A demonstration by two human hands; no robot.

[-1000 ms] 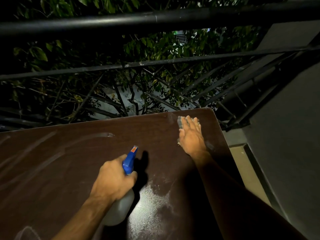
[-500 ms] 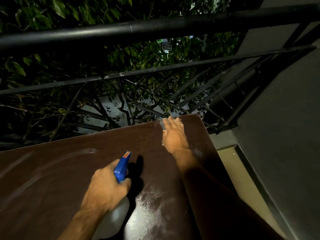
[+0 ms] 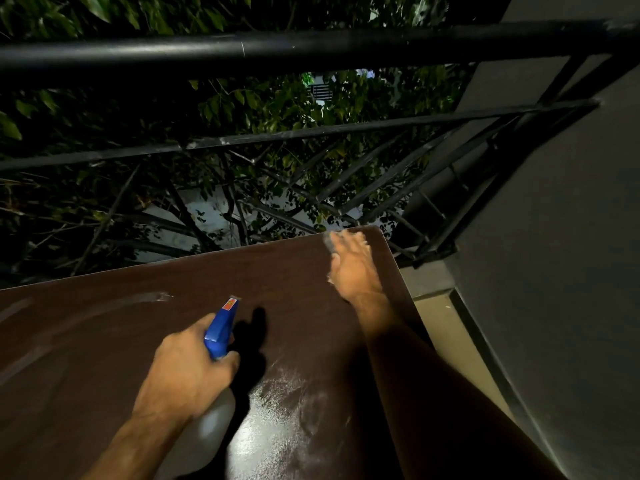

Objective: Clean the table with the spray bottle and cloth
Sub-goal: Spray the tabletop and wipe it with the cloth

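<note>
Night scene, dim all round — one hard light from the camera side glares off the wet worktop [image 3: 270,420]. Black shadow beside the spray bottle [image 3: 219,332]. Right hand [image 3: 353,268] motion-blurred; railing [image 3: 311,46] bows at the edges.

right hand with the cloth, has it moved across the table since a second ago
Barely: the right hand holds the cloth pressed at the table's far right corner, as before; the camera shifted.

Two hands [image 3: 187,372], one bottle [image 3: 221,327], one cloth [image 3: 328,241].
</note>
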